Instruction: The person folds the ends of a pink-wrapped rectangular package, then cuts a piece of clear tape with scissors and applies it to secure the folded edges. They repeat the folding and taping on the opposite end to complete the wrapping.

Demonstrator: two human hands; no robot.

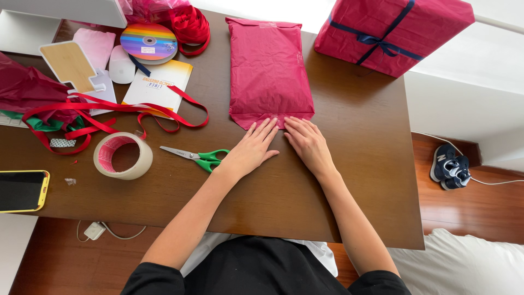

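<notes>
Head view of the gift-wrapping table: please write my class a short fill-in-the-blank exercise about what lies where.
1. Both hands, left hand and right hand, press the near edge of the ____ paper parcel.
2. The scissors have ____ handles.
3. The roll of clear tape lies to the ____ of the scissors.
4. The wrapped box is tied with a dark ____ ribbon.

Missing words: red; green; left; blue

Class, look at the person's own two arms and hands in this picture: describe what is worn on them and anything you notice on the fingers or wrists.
Both forearms are bare. Black sleeves cover only the upper arms, near the bottom edge. The left hand and right hand show no rings, watch, bracelet or gloves.
</notes>
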